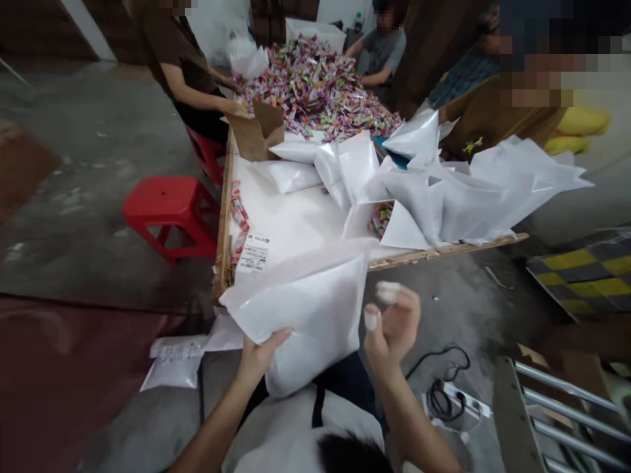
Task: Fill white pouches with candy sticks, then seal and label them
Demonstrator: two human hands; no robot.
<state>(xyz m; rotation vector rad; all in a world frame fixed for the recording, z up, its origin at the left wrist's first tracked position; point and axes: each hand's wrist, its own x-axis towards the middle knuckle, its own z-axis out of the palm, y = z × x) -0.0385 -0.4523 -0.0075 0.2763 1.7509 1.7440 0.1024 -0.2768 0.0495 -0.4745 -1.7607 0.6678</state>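
Note:
A full white plastic mailer bag is held upright in front of my body, its mouth edge facing the table. My left hand grips it at the lower left, the thumb lying on the near face. Just off the bag's right side is my right hand, with thumb and forefinger apart and nothing visible between them. White coverings wrap the tips of that thumb and a finger. Past the bag, a printed label sheet lies at the table's near left corner, beside red-and-white packets.
Several white bags stand along the table's right side; one open bag shows colourful packets. A packet heap covers the far end, near an open carton. People work around it. A red stool stands left; a power strip lies right.

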